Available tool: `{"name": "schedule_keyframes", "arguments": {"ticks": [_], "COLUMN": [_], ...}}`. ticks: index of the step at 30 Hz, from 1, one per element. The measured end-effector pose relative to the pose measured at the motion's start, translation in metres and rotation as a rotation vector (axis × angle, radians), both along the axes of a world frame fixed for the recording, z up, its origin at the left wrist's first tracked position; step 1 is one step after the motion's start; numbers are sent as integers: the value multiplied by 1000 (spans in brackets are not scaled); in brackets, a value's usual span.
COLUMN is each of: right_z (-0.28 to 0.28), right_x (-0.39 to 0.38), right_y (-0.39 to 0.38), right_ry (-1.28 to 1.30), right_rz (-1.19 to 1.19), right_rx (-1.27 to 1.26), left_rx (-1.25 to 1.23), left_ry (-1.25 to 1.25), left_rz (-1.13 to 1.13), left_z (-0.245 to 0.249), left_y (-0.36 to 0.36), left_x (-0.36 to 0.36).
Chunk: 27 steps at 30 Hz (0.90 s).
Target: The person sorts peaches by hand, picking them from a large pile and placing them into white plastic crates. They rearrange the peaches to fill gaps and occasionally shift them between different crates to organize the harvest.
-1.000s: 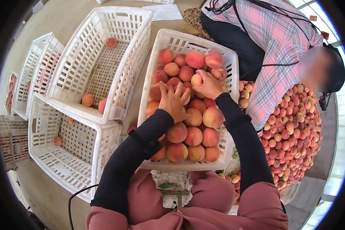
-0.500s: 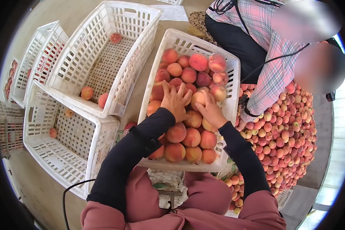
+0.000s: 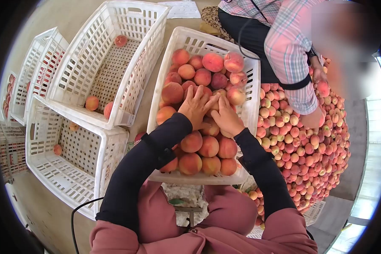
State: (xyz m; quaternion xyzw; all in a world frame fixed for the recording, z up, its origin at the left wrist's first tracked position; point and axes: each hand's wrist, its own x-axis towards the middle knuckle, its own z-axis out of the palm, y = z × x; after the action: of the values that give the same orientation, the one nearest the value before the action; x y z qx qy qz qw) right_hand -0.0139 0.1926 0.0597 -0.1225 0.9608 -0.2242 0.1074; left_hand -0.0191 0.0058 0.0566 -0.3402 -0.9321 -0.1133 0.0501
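The full crate (image 3: 190, 178) sits just ahead of the person, heaped with peaches (image 3: 207, 148). Both hands rest mid-heap, touching. The left hand (image 3: 194, 108) lies flat, its fingers (image 3: 199, 94) spread open. The right hand (image 3: 226, 120) angles toward it, fingers bent at a peach (image 3: 221, 92) just past the tips. I cannot tell whether they grip it.

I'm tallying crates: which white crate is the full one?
The crate under the left hand and right hand, heaped with peaches; the upper-left crate and lower-left crate hold only a few.
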Motion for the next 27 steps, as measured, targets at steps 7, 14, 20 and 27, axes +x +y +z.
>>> {"name": "schedule_keyframes", "arguments": {"ticks": [7,14,20,27], "right_z": [44,13,38,-2], "right_x": [-30,-65,-82,-57], "right_y": [39,59,62,69], "right_ry": [183,415,-11,-64], "right_rz": [-9,156,99,-16], "right_rx": [-115,546,193,63], "left_rx": [-67,-149,-138,-118], "left_ry": [34,15,8,2], "left_rz": [-12,-3,-2,2], "left_z": [3,8,4,2], "left_y": [-1,0,-2,-2], "left_x": [1,1,2,2]}}
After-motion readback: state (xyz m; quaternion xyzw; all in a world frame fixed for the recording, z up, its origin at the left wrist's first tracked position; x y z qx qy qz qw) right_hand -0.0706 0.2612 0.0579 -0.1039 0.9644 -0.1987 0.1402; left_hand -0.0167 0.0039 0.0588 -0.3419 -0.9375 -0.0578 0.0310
